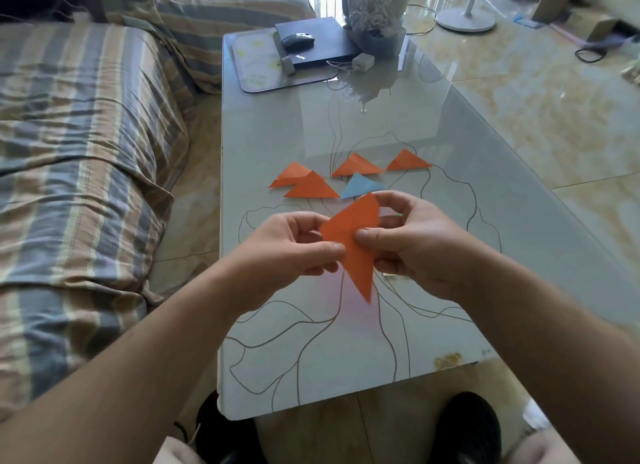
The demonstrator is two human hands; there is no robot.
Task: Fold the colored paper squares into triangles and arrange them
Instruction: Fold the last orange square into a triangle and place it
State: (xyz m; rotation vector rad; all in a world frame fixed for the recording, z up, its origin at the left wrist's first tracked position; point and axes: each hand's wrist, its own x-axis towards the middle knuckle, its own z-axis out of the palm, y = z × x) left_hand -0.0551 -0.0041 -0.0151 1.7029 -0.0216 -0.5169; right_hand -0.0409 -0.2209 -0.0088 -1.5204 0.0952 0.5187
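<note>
An orange paper [356,242], folded to a triangle shape, is held in the air above the glass table [433,307]. My left hand [291,249] pinches its left side and my right hand [412,242] pinches its middle with thumb and fingers. Beyond my hands, several folded orange triangles lie on the table: one pair overlapping at the left [310,187], one in the middle [356,166] and one at the right [408,161]. A light blue triangle [362,185] lies just behind the held paper.
A striped sofa [79,152] runs along the table's left side. At the table's far end sit a mat [249,61], a black box with a mouse [298,41], a white charger [363,61] and a wrapped bouquet [374,20]. A fan base [465,19] stands on the tiled floor.
</note>
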